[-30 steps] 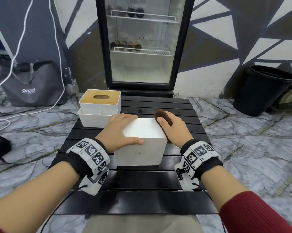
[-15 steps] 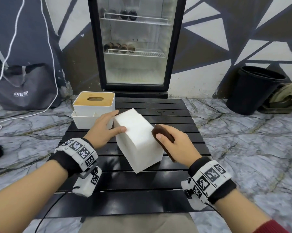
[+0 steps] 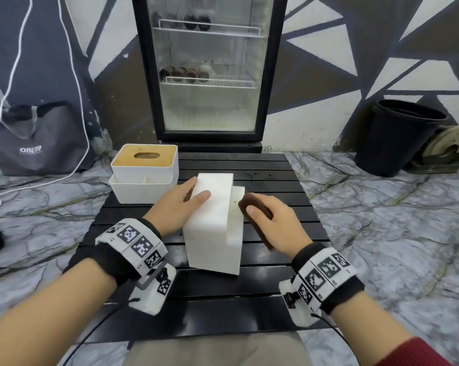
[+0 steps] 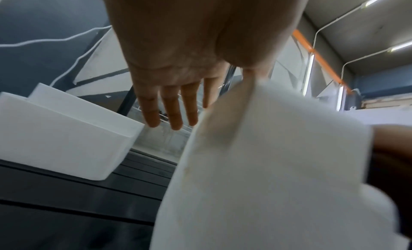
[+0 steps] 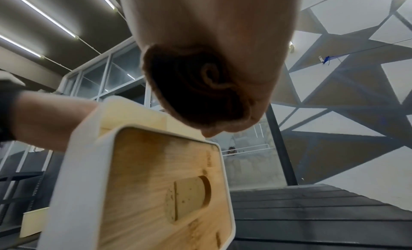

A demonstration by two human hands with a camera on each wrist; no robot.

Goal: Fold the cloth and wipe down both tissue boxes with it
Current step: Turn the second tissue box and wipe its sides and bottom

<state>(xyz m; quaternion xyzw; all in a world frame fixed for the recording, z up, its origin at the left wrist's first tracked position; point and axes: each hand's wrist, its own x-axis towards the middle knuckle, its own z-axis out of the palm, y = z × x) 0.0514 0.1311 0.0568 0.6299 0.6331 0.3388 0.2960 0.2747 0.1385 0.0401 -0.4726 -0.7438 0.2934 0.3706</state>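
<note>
A white tissue box [image 3: 212, 233] lies on its side in the middle of the black slatted table [image 3: 223, 307], long side pointing away from me. My left hand [image 3: 183, 204] rests on its upper left edge, thumb on top and fingers [image 4: 171, 112] straight along the far side. The right wrist view shows the box's wooden lid [image 5: 160, 192] with its slot facing right. My right hand [image 3: 273, 223] grips a folded brown cloth [image 3: 249, 199] and holds it against that lid side. A second white tissue box [image 3: 144, 167], upright with a wooden lid, stands at the table's back left.
A glass-door fridge [image 3: 210, 70] stands just behind the table. A black bin [image 3: 400, 136] is on the marble floor at the right, and a grey bag [image 3: 38, 138] with a white cable [image 3: 78, 75] at the left.
The box has been turned from lying across the table to pointing away from me. My right hand with the cloth has stayed on its lid side through the turn.
</note>
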